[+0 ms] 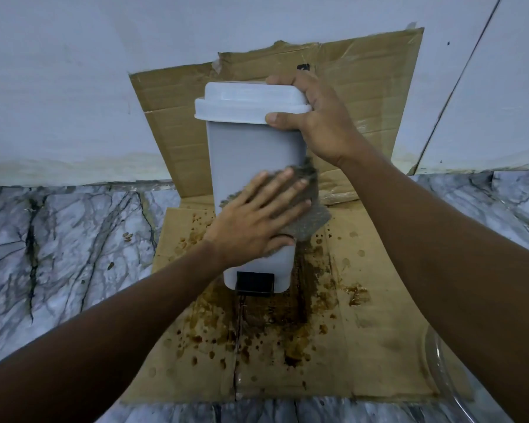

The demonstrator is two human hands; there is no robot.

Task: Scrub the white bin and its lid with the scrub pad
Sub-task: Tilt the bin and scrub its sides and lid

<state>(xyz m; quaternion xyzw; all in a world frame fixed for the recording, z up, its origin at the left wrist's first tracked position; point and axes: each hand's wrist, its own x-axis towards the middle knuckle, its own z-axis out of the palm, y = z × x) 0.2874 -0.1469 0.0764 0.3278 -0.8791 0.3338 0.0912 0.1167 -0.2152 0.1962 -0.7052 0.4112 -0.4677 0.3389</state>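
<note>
The white bin (251,154) is stood upright on the stained cardboard (379,315) by the wall (74,87), its lid (248,102) shut on top. The scrub pad (310,218) is pressed flat on the bin's front by the left grip (257,215), fingers spread straight, while the lid's right corner is held by the right grip (321,123), fingers curled over it. If the pad is pushed too hard, the bin could be slid on the wet-looking cardboard or tipped back, and the pad could be dropped
</note>
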